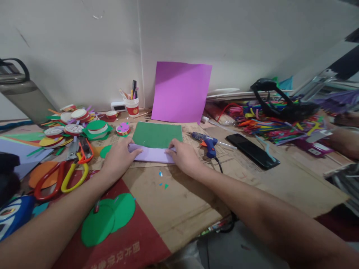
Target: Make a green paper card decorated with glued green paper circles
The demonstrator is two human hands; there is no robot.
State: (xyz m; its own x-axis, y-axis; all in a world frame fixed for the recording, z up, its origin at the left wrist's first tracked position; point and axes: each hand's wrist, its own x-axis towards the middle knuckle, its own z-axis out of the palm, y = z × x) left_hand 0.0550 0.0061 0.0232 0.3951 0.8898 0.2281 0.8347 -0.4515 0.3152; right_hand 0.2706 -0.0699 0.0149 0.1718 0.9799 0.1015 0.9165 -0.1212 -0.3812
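Note:
A folded strip of light purple paper (153, 154) lies across the cardboard, over the lower part of a green sheet (157, 134). My left hand (119, 156) grips its left end between thumb and fingers. At the right end, my right hand (183, 155) pinches the same paper. Behind them a bright purple sheet (181, 92) leans upright against the wall. Small blue and green scraps (166, 185) lie in front of the strip.
A blue glue gun (210, 146) and a black phone (252, 150) lie to the right. Red-handled scissors (50, 181), paper drums (97, 129) and green circles (98, 223) are left. Pipe cleaners and another person's arm (343, 142) show at far right.

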